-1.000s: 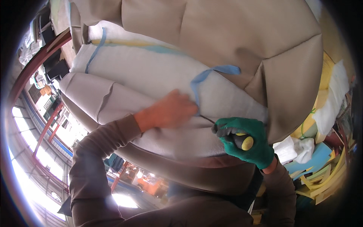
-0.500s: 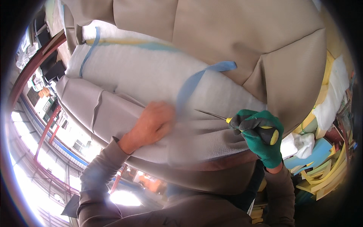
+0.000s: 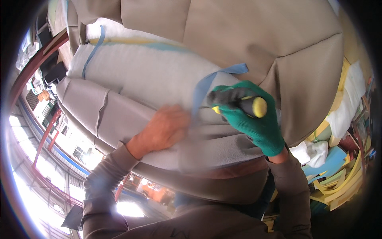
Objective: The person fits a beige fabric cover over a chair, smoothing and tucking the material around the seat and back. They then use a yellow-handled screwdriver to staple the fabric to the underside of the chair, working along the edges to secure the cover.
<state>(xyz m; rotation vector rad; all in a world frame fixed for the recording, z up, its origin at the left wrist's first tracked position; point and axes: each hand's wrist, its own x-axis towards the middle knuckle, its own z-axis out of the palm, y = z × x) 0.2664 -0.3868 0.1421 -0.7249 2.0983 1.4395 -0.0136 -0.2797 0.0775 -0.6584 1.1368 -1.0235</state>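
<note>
The beige seat cover (image 3: 254,44), smooth with stitched seams, is peeled back from a pale, fuzzy foam cushion (image 3: 151,75) that fills the middle of the view, with a flat blue strap (image 3: 203,89) running down it. The right hand (image 3: 250,115), in a green knitted glove, is closed tight around a tool with a dark handle and yellow end cap (image 3: 242,102); the left hand (image 3: 167,127), bare, lies flat on the foam just beside the strap, fingers loosely curled and holding nothing. Half a second ago the gloved hand sat lower and further right; now it is up against the strap. Foam offcuts (image 3: 338,179) crowd the right edge, and the left side drops away to open floor.
</note>
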